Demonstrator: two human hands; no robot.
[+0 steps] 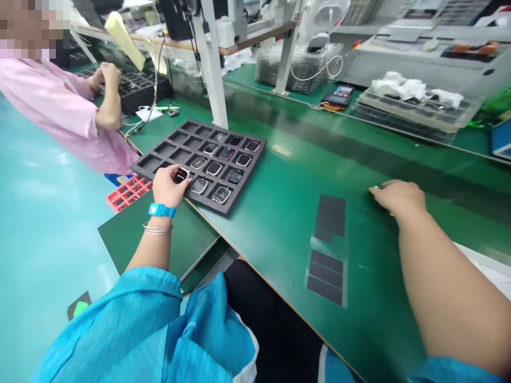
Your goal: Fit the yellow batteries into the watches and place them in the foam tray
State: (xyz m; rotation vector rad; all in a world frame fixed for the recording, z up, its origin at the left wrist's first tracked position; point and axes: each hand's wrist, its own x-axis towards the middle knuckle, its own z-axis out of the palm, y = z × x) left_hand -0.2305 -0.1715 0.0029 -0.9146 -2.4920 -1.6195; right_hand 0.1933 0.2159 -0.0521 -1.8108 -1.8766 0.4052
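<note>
My left hand pinches a square smartwatch by its edges at the near left part of a black foam tray. Several similar watch cases sit in the tray's pockets, among them a silver one in the near corner. Far to the right, my right hand is closed low over the green bench. A small bit of something shows at its fingertips, too little to name. Between my hands lies a clear strip with black rectangular stickers.
A co-worker in a pink top works at another black tray at the left. A red tray sits below the bench edge. White shelf posts rise behind my tray. Stacked clear trays and an orange-black meter stand at the back.
</note>
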